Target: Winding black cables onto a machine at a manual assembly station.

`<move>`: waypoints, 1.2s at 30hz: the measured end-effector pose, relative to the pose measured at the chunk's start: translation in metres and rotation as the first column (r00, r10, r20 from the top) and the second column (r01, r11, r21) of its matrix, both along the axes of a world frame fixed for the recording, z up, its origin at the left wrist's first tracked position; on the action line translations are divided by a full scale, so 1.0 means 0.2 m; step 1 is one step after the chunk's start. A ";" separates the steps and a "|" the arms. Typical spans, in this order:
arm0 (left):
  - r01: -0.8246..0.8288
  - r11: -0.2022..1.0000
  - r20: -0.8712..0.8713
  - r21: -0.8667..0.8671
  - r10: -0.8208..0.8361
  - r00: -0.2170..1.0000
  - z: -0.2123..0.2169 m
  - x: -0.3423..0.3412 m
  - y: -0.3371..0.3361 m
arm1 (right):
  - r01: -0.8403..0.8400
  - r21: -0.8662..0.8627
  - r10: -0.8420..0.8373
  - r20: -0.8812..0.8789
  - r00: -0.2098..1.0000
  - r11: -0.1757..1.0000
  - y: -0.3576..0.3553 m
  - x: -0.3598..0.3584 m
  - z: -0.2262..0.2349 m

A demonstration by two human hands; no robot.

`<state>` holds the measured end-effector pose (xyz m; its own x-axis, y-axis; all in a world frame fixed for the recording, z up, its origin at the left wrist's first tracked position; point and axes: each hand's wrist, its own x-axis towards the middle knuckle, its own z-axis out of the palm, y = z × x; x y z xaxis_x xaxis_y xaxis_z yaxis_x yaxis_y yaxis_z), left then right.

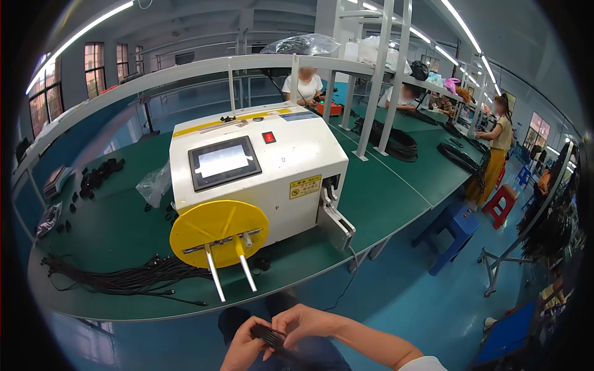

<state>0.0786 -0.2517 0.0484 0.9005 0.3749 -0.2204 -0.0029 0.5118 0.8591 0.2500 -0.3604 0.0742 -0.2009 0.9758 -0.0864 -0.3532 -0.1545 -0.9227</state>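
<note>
Low in front of me, over my lap, my left hand is closed round a bundle of black cable. My right hand pinches at the same bundle from the right, its fingertips against the strands. The lower part of the bundle is dark and hard to make out. Beyond my hands, on the green table, stands a white winding machine. Its yellow disc carries two metal prongs that point toward me.
Loose black cables lie along the table's near left edge. Small black coils and a clear plastic bag are left of the machine. A blue stool and a red stool stand right. Other people work at the far tables.
</note>
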 end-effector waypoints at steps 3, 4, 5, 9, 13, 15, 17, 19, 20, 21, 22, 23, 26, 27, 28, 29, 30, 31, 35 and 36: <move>-0.157 0.978 0.001 0.140 0.159 0.987 -0.03 0.02 0.00 | 0.096 0.040 -0.097 0.021 0.995 0.995 -0.01 -0.04 0.00; -0.160 0.977 0.000 0.139 0.161 0.987 -0.04 0.03 -0.01 | 0.122 0.007 -0.122 0.038 0.992 0.993 -0.02 -0.06 0.01; -0.188 0.970 0.029 0.155 0.186 0.982 -0.05 0.04 -0.01 | 0.149 -0.026 -0.147 0.057 0.988 0.989 -0.03 -0.07 0.03; -0.222 0.951 0.063 0.214 0.213 0.975 -0.03 0.03 -0.02 | 0.075 -0.094 -0.068 0.069 0.995 0.993 -0.03 -0.10 0.03; -0.192 0.940 0.002 0.282 0.199 0.980 -0.01 0.02 0.00 | 0.094 -0.071 -0.088 0.081 0.993 0.993 -0.01 -0.10 -0.06; -0.210 0.931 -0.031 0.297 0.229 0.973 -0.03 0.02 0.01 | 0.160 -0.038 -0.158 0.061 0.986 0.986 -0.01 -0.11 -0.11; -0.180 0.926 -0.018 0.332 0.197 0.980 0.02 0.04 0.02 | 0.223 -0.029 -0.223 0.003 0.975 0.974 -0.02 -0.10 -0.10; -0.194 0.885 0.016 0.424 0.207 0.978 0.03 0.07 0.01 | 0.276 -0.049 -0.278 -0.053 0.959 0.960 -0.04 -0.07 -0.07; -0.208 0.858 0.059 0.470 0.204 0.977 0.03 0.10 0.01 | 0.310 -0.058 -0.314 -0.073 0.947 0.949 -0.04 -0.05 -0.05; -0.232 0.823 0.112 0.518 0.204 0.973 0.02 0.12 0.02 | 0.294 -0.072 -0.300 -0.089 0.950 0.953 -0.03 -0.05 -0.03; -0.234 0.824 0.093 0.516 0.218 0.971 0.03 0.12 0.03 | 0.305 -0.061 -0.309 -0.089 0.947 0.951 -0.03 -0.04 -0.02; -0.235 0.801 0.090 0.550 0.223 0.971 0.03 0.12 0.03 | 0.318 -0.045 -0.321 -0.082 0.944 0.947 -0.02 -0.05 -0.01; -0.247 0.744 0.087 0.621 0.248 0.965 0.04 0.11 0.05 | 0.314 -0.065 -0.318 -0.070 0.946 0.947 -0.02 -0.07 0.02; -0.255 0.709 0.093 0.658 0.259 0.961 0.05 0.10 0.05 | 0.317 -0.071 -0.321 -0.059 0.945 0.946 -0.01 -0.07 0.03; -0.263 0.674 0.101 0.690 0.270 0.957 0.05 0.10 0.04 | 0.309 -0.074 -0.313 -0.055 0.948 0.948 -0.01 -0.08 0.03; -0.272 0.674 0.103 0.687 0.280 0.954 0.04 0.10 0.04 | 0.315 -0.078 -0.318 -0.034 0.947 0.946 -0.01 -0.09 0.03; -0.289 0.651 0.118 0.702 0.294 0.949 0.04 0.10 0.03 | 0.321 -0.083 -0.323 -0.011 0.946 0.943 -0.01 -0.10 0.03; -0.305 0.626 0.133 0.717 0.307 0.942 0.03 0.10 0.02 | 0.326 -0.088 -0.327 0.012 0.945 0.941 -0.01 -0.11 0.03; -0.302 0.587 0.139 0.751 0.306 0.942 0.07 0.07 0.00 | 0.356 -0.143 -0.345 0.096 0.933 0.923 0.00 -0.11 0.02; -0.287 0.578 0.134 0.764 0.292 0.947 0.08 0.07 0.00 | 0.348 -0.152 -0.336 0.100 0.937 0.925 0.00 -0.11 0.02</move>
